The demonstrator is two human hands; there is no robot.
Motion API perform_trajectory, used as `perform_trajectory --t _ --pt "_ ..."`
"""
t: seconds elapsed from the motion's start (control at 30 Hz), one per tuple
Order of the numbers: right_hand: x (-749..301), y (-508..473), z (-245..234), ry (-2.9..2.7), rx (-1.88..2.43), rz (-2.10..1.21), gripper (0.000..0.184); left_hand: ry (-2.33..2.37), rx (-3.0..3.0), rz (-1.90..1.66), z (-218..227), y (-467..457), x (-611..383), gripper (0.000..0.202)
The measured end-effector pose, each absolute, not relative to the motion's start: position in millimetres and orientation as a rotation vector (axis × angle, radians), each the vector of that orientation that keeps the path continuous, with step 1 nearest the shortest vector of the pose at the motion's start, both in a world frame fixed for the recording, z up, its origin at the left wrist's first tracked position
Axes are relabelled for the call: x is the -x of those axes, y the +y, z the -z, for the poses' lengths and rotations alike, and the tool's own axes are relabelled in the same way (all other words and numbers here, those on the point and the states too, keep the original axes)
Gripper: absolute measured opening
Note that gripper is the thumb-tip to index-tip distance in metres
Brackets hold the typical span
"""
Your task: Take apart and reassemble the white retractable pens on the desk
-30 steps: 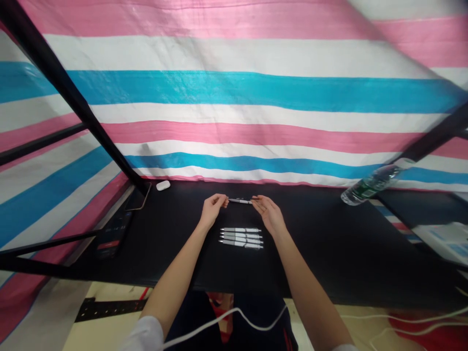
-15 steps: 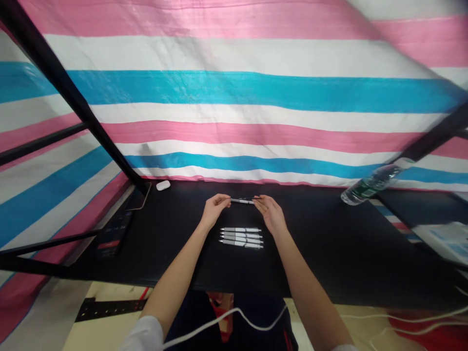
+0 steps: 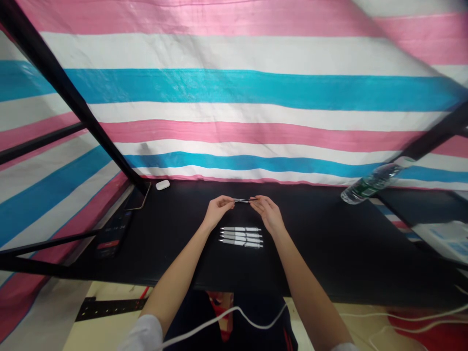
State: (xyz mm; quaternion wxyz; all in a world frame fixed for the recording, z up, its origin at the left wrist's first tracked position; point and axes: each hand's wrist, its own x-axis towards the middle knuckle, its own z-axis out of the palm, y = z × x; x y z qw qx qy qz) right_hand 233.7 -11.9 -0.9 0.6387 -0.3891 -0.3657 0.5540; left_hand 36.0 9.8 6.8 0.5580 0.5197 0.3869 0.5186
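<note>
A: What's in the hands rn?
B: L hand (image 3: pixel 219 212) & R hand (image 3: pixel 266 214) both pinch 1 slim pen (image 3: pixel 243 200), one at each end, held just above the black table (image 3: pixel 310 248). Grip's narrow on both sides, fingertips closed on the pen (can't tell if it's whole or in 2 parts, too small).

A: Where's the pen vs. the others?
B: Directly above a row of 4 white pens (image 3: pixel 241 237), which lie side by side on the table, just below the hands & not touched by them.

A: What else is around?
B: White earbud case (image 3: pixel 163 185) at the back edge of the table, near a phone (image 3: pixel 137 197). Far right, a plastic water bottle (image 3: pixel 375 184) w/ green label lies tilted by the edge, well apart from the hands. Behind it all hangs a pink, white & blue striped tarp (image 3: pixel 237 87) on a black frame pole (image 3: pixel 66 92).
</note>
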Motion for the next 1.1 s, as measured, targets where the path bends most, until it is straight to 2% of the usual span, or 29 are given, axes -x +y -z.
perform_trajectory --t 0.33,0.47,0.63,0.8,1.1 --pt "-227 -15 0 -0.969 0.983 -1.274 0.034 0.997 -1.351 -1.174 -7 9 -34 0.028" --pt "-229 -17 1 -1.231 1.153 -1.091 0.026 1.070 -1.793 -1.143 -13 10 -23 0.017" --pt "-232 -19 2 -1.660 1.313 -0.734 0.012 1.092 -2.325 -0.889 -18 12 -11 0.008" --pt "-233 -19 2 -1.872 1.283 -0.583 0.011 1.132 -2.463 -0.785 -11 11 -10 0.006" --pt "-234 -18 7 -1.946 1.273 -0.558 0.014 1.118 -2.486 -0.749 -8 11 -9 0.005"
